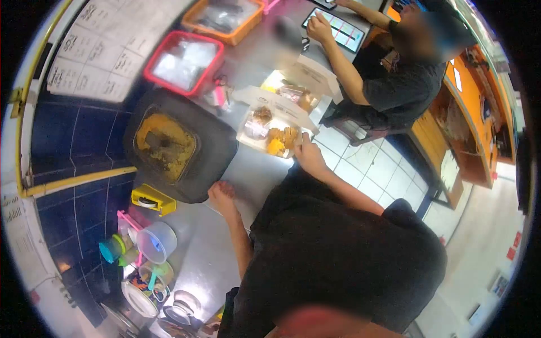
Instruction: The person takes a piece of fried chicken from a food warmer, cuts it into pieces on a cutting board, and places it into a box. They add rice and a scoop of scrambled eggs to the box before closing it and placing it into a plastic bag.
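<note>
My right hand (307, 155) is closed on the near right corner of an open white food box (243, 138). Inside that box sit pieces of yellow-orange food (280, 141) and a brown portion (262, 115). My left hand (222, 193) rests curled by the near corner of a black insulated container (222, 138); whether it holds anything is hidden. Crumbly yellow food (163, 132) and a dark utensil show in the container's opening. Just behind the first box stands a second open food box (315, 79), also with food in it.
A co-worker (411, 84) sits at the far right beside a tablet (338, 28). Red (149, 73) and orange (194, 25) baskets of plastic packets line the wall. A yellow tape dispenser (153, 200), a clear tub (158, 242) and several small containers stand at left.
</note>
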